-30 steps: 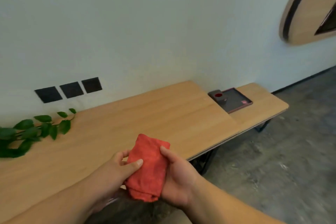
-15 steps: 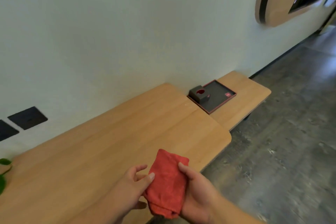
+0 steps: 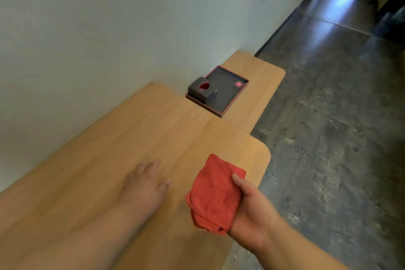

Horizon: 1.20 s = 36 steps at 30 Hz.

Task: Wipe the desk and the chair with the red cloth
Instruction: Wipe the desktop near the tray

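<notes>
Above the desk (image 3: 131, 138), right grip (image 3: 252, 210) clutches red cloth (image 3: 213, 195) (left grip (image 3: 144, 186) spread flat).

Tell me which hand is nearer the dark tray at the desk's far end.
Right. The right hand, gripping the red cloth, sits more directly below the dark tray; the left hand lies further off to the left, fingers spread over the desk.

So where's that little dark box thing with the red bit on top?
Follow the wooden desk along the wall to the lower wooden top beyond it, where a dark tray with a red rim lies. The small dark box stands in the tray's near-left corner, by the wall. It is the only raised block there, with a red spot on its top.
</notes>
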Each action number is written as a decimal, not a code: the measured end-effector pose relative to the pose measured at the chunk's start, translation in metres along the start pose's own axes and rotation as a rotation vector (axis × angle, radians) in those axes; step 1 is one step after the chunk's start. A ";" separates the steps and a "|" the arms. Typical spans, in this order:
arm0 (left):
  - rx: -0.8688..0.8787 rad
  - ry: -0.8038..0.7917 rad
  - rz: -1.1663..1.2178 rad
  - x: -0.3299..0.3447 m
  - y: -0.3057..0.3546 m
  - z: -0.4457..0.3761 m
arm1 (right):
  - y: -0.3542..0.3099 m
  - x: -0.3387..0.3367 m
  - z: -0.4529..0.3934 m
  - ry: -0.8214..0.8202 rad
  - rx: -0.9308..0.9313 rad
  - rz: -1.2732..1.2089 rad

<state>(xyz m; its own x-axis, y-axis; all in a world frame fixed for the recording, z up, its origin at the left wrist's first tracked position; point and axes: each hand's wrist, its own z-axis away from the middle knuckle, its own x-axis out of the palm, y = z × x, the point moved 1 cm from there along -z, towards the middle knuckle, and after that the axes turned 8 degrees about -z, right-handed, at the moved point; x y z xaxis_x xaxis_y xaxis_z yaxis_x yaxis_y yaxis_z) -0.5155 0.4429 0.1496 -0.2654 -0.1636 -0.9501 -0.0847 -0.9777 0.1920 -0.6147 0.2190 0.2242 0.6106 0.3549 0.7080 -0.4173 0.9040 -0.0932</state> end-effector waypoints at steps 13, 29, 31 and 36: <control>-0.226 0.026 -0.229 0.052 -0.004 -0.064 | -0.128 0.015 -0.117 0.013 -1.312 1.500; -0.206 -0.035 -0.216 0.047 -0.005 -0.065 | -0.102 0.034 -0.220 0.621 -0.837 2.257; -0.200 -0.029 -0.204 0.047 -0.005 -0.066 | -0.098 0.045 -0.235 0.612 -0.867 2.294; -0.186 0.014 -0.175 0.048 -0.006 -0.065 | -0.094 0.093 -0.281 0.433 -0.875 2.393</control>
<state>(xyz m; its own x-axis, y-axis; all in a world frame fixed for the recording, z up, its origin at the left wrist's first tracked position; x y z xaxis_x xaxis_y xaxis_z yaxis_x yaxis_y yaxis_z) -0.4652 0.4323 0.0870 -0.2490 0.0097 -0.9685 0.0500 -0.9985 -0.0229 -0.3295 0.2343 0.1017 -0.0997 0.2817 -0.9543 -0.1029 -0.9569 -0.2717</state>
